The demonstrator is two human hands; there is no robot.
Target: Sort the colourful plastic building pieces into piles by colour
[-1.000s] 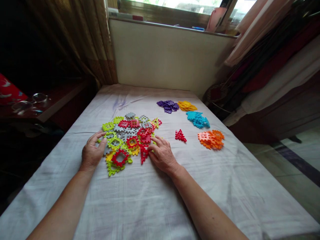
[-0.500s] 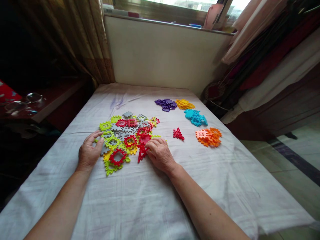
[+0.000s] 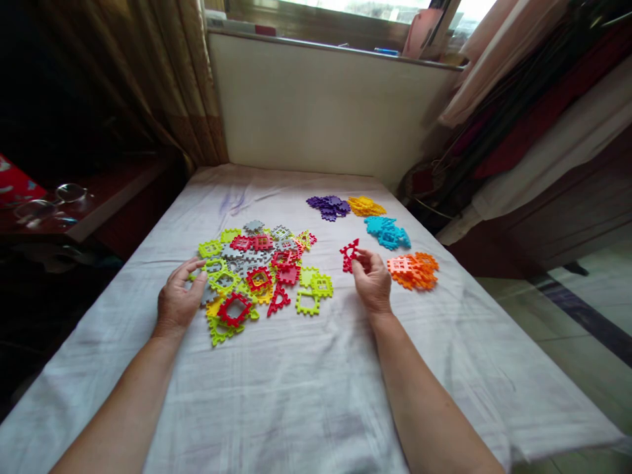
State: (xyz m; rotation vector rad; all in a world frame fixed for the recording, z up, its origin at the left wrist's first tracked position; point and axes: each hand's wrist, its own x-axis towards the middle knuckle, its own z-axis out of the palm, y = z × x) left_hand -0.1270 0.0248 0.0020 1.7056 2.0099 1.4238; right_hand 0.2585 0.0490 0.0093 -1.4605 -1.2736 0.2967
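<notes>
My right hand [image 3: 373, 282] pinches a red toothed building piece [image 3: 349, 255] between thumb and fingers, over the spot right of the mixed pile. Whether another red piece lies under it is hard to make out. My left hand [image 3: 182, 294] rests at the left edge of the pile, thumb and fingers apart, beside a lime green frame piece [image 3: 209, 248]. In the pile, red square frames [image 3: 234, 309] lie among grey pieces [image 3: 247, 266] and a few yellow ones. A red triangular piece [image 3: 279, 299] and several lime green squares [image 3: 322, 286] sit at its right side.
Sorted heaps of purple pieces [image 3: 328, 207], yellow pieces [image 3: 366, 206], blue pieces [image 3: 388, 232] and orange pieces [image 3: 413, 270] stand along the right. A pale sheet [image 3: 276, 395] covers the table. Glasses [image 3: 70, 193] lie on the dark side table at left.
My right hand has moved right from the pile's edge with a red piece in its fingers, uncovering the lime green squares. My left hand has stayed almost in place.
</notes>
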